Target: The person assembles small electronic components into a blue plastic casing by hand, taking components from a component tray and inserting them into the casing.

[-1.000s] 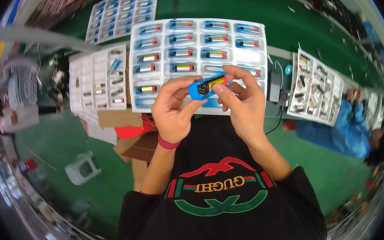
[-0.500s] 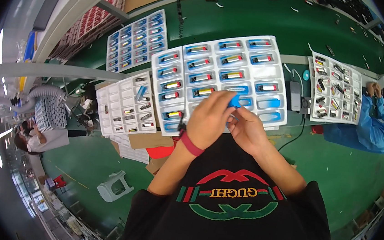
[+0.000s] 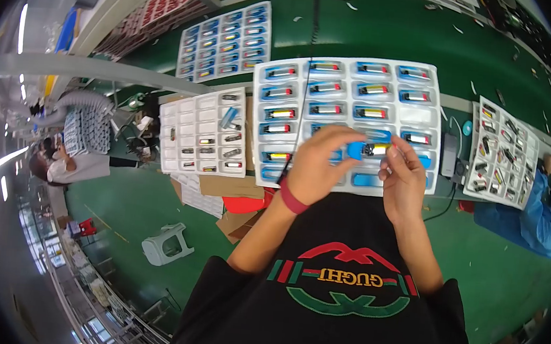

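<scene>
My left hand (image 3: 318, 166), with a red wristband, is closed on a small blue shell (image 3: 355, 150). My right hand (image 3: 404, 183) pinches the outer end of a small battery-like cylinder (image 3: 377, 150) with a black, yellow and silvery body. The cylinder's inner end meets the shell's right side; how far it goes in I cannot tell. Both hands are over the near part of a large white compartment tray (image 3: 415, 115). Most of its compartments hold blue shells with similar cylinders in them. Blue shells without cylinders lie near my hands, which partly hide that area.
Left of the big tray stands a partly filled white tray (image 3: 181, 121); behind it is another tray (image 3: 268, 24) of blue pieces. At right, a white tray (image 3: 473, 133) holds loose cylinders, beside a person in blue (image 3: 534, 214). A dark cord (image 3: 313, 38) hangs across the big tray.
The whole view has shifted, with the trays now further right. My right hand has drawn apart from the left, and the cylinder now shows between them at the blue shell.
</scene>
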A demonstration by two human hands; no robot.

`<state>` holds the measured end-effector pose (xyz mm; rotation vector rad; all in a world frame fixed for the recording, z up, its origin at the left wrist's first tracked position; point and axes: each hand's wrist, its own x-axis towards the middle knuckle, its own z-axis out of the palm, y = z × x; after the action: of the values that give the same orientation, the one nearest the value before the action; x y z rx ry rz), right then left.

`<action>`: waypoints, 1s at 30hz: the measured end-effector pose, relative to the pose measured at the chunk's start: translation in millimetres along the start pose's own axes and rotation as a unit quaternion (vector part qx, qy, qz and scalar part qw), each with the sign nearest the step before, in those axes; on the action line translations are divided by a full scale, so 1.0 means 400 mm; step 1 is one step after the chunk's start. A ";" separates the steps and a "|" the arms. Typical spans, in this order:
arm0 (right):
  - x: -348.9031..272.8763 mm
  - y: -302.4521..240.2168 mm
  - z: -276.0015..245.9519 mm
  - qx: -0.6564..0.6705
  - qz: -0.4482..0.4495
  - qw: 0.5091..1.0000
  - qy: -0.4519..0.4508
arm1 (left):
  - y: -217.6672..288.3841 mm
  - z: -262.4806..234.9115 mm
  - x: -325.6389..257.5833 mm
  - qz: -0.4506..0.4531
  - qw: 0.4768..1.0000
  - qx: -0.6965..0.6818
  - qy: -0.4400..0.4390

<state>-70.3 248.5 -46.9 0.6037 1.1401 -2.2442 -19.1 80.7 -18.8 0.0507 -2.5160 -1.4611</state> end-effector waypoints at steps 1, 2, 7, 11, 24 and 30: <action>-0.004 -0.015 0.000 -0.029 -0.066 0.997 -0.033 | 0.010 -0.015 0.003 -0.051 0.997 -0.053 0.007; -0.010 -0.032 0.006 -0.061 -0.130 0.987 -0.068 | -0.009 -0.018 -0.005 -0.058 0.993 -0.098 0.024; -0.071 -0.094 0.097 -0.183 -0.289 0.936 -0.083 | -0.001 -0.038 -0.019 -0.072 0.893 -0.442 0.049; -0.085 -0.091 0.107 -0.250 -0.338 0.901 -0.108 | 0.007 -0.031 -0.018 -0.011 0.893 -0.448 0.038; -0.092 -0.064 0.118 -0.379 -0.454 0.802 -0.083 | 0.024 -0.032 -0.030 0.008 0.883 -0.467 0.037; -0.092 -0.066 0.134 -0.408 -0.484 0.770 -0.076 | 0.017 -0.035 -0.040 0.022 0.880 -0.471 0.050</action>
<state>-67.2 226.7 19.8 -0.6818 2.4833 -2.0344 0.0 74.6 -9.4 -0.0947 -1.4691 -2.3957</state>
